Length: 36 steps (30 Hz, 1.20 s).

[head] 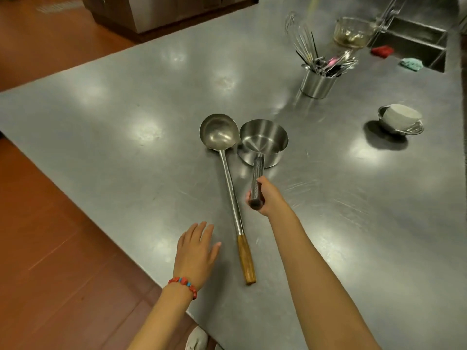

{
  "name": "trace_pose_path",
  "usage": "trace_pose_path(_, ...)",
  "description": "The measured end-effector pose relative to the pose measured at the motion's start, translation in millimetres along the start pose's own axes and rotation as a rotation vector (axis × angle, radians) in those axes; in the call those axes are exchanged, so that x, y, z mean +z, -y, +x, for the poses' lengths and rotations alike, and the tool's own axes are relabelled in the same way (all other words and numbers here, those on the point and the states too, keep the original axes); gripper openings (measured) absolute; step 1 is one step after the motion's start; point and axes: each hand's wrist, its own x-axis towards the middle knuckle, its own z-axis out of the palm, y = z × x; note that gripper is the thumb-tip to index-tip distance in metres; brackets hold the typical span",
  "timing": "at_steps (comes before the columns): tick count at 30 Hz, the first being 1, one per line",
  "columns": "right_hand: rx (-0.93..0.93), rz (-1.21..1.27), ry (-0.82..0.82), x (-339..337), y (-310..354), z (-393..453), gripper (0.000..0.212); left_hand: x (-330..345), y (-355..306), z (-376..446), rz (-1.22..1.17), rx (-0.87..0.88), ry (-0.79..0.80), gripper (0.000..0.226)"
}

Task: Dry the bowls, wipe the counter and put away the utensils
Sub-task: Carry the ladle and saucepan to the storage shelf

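Utensil step, by the look of it. Right hand (262, 198) gripped the dark handle of a small steel saucepan (262, 141) resting mid-counter (126, 122). Left hand (195, 251) lay flat, fingers straight, just beside the ladle (228, 173), not touching it. Ladle bowl touched the pan's side. Next move likely: lift the pan clear without dragging the ladle, then carry both off.

Count: one pan, one ladle, one utensil holder (317, 83) holding a whisk and cutlery, one glass bowl (352, 32), two nested bowls (401, 120), two cloths by the sink (414, 37).

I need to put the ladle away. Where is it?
The ladle lies mid-counter in the head view, its bowl beside the saucepan, its wooden handle between the two hands.
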Motion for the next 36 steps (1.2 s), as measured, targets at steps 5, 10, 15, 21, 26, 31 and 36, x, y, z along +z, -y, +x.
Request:
trace_pose_path(5, -0.120, -0.262, -0.112, -27.8, 0.1, -12.6, 0.025, 22.3, -17.8, 5.8, -0.218, -0.051, 0.096, 0.047)
trace_pose_path(10, -0.132, -0.305, -0.122, -75.8, -31.3, -53.4, 0.030, 43.0, -42.0, 13.2, -0.394, -0.281, 0.119, 0.045)
trace_pose_path(15, -0.189, -0.245, -0.156, -114.7, -58.2, -94.2, 0.024, 50.4, -56.2, 24.3, -0.308, -0.397, 0.129, 0.043)
trace_pose_path(21, -0.281, -0.242, -0.214, -145.4, -67.9, -127.1, 0.027, 48.6, -68.1, 35.0, -0.341, -0.476, 0.161, 0.035)
trace_pose_path(26, -0.306, -0.203, -0.231, -163.7, -70.6, -141.3, 0.029, 39.4, -67.9, 31.1, -0.690, -0.563, 0.110, 0.039)
trace_pose_path(31, -0.327, -0.154, -0.240, -163.1, -83.1, -149.6, 0.029, 19.7, -76.5, 21.8, -1.434, -0.674, 0.139, 0.020)
trace_pose_path(36, -0.334, -0.099, -0.292, -146.6, -106.8, -159.6, 0.028, 1.7, -64.1, 17.9, -1.371, -0.583, 0.100, 0.029)
